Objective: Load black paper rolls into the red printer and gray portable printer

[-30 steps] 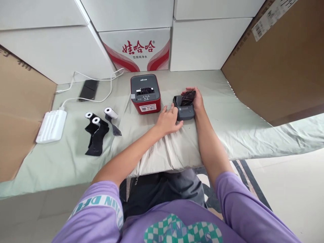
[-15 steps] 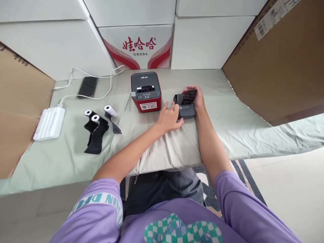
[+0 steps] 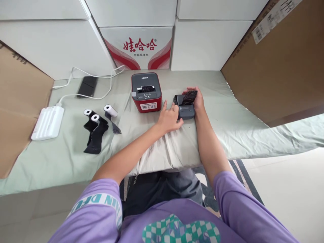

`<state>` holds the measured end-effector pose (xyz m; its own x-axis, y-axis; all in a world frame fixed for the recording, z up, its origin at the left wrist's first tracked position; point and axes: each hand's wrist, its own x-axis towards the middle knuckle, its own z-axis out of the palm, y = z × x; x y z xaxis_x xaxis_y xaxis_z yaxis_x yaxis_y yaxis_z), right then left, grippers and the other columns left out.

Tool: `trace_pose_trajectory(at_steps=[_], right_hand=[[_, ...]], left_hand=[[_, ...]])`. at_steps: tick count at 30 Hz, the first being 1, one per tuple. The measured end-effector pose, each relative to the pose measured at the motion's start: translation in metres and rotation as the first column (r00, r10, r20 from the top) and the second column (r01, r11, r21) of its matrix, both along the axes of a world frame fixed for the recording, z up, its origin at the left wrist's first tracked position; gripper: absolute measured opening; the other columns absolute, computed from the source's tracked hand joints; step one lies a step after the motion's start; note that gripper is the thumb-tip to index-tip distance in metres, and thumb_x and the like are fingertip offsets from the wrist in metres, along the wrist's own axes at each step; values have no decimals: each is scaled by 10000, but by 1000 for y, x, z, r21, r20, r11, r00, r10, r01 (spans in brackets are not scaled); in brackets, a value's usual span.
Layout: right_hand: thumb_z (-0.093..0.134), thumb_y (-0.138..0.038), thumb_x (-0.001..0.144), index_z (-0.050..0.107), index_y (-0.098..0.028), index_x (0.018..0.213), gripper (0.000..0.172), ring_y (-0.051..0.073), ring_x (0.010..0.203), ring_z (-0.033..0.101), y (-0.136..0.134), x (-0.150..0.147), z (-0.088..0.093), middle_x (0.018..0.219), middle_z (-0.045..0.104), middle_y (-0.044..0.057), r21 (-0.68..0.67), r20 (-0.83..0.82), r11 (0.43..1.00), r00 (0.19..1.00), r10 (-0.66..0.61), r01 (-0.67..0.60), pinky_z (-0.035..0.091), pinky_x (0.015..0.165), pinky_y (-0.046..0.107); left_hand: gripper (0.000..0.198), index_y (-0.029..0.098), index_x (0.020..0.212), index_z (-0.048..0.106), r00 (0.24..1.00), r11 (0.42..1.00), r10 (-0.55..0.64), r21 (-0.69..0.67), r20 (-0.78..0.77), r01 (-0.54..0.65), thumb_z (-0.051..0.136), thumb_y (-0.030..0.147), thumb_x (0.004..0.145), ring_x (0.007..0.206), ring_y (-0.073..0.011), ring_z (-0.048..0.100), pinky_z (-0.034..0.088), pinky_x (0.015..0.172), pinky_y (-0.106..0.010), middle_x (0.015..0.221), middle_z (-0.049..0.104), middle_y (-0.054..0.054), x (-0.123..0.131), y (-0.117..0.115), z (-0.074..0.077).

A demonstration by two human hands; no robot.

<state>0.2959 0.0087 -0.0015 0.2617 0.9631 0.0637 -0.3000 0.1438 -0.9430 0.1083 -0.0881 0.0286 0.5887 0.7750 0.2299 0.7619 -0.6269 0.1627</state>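
Observation:
A small dark grey printer (image 3: 186, 111) lies on the green sheet (image 3: 63, 158) in front of me. My left hand (image 3: 169, 118) rests against its left side, fingers curled on its edge. My right hand (image 3: 197, 99) wraps the far right end and holds a black paper roll (image 3: 188, 97) at the printer's open compartment. A red and grey printer (image 3: 146, 92) stands just left of it.
Three white-cored rolls with black paper tails (image 3: 97, 130) lie to the left. A white power strip (image 3: 47, 122), its cable and a black phone (image 3: 87, 86) sit at far left. White boxes (image 3: 138, 47) and brown cardboard (image 3: 273, 64) wall in the back and right.
Both hands stay on the small grey printer. The black roll has tilted down a little toward the compartment.

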Motion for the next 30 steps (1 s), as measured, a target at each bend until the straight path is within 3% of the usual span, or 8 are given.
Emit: trace_pose_trajectory(at_steps=[6, 10, 13, 16, 20, 26, 30], right_hand=[[517, -834, 861, 664, -232, 913, 622, 185, 832, 734, 2, 1, -2, 826, 724, 24, 12, 9, 1000, 1000, -1, 1, 610, 865, 380], [537, -833, 849, 665, -236, 909, 613, 183, 823, 730, 3, 4, -5, 812, 721, 15, 10, 0, 1000, 1000, 3, -3, 610, 855, 377], [543, -836, 842, 663, -238, 909, 614, 179, 803, 725, 3, 3, -4, 800, 719, 9, 6, -13, 1000, 1000, -2, 2, 609, 852, 376], [536, -840, 843, 653, -237, 904, 617, 179, 785, 721, 3, 2, -2, 778, 714, 7, -9, -20, 1000, 1000, -4, 4, 609, 840, 373], [533, -852, 831, 642, -239, 903, 626, 184, 785, 715, 3, 1, -1, 784, 713, 11, -12, -19, 1000, 1000, -1, 1, 605, 834, 376], [535, -888, 785, 625, -251, 914, 656, 205, 830, 712, 3, 1, -1, 786, 682, 15, -11, 41, 1000, 999, -7, 7, 589, 835, 392], [541, -892, 775, 629, -249, 897, 660, 194, 801, 714, 1, 0, 2, 773, 691, 14, -12, 52, 1000, 999, -6, 7, 595, 825, 378]], left_hand=[[557, -6, 1281, 554, 998, 1000, 10, 22, 67, -11, 573, 413, 915, 1201, -379, 719, 186, 1329, -541, 1403, 629, -337, -1, 1, -5], [552, 51, 1333, 529, 987, 999, 21, 43, 158, -28, 573, 421, 926, 956, -320, 787, 266, 1307, -535, 1111, 788, -192, -6, 6, -10], [427, 121, 1253, 563, 971, 997, 45, 50, 237, -59, 553, 415, 944, 793, -268, 778, 330, 1285, -510, 894, 793, -80, -9, 9, -13], [310, 168, 1153, 587, 951, 994, 77, 48, 298, -95, 556, 398, 947, 761, -238, 767, 377, 1263, -470, 829, 763, -34, -10, 10, -14], [286, 178, 1162, 593, 937, 991, 120, 19, 329, -133, 555, 370, 954, 831, -231, 771, 426, 1220, -427, 899, 773, -41, -9, 8, -13], [472, 123, 1380, 558, 931, 991, 119, 23, 345, -135, 509, 344, 965, 972, -227, 760, 461, 1168, -387, 1052, 780, -78, -11, 6, -13], [375, 170, 1295, 625, 941, 992, 109, 32, 322, -126, 492, 324, 979, 1164, -253, 704, 528, 1058, -398, 1390, 691, -152, -12, 6, -12]])
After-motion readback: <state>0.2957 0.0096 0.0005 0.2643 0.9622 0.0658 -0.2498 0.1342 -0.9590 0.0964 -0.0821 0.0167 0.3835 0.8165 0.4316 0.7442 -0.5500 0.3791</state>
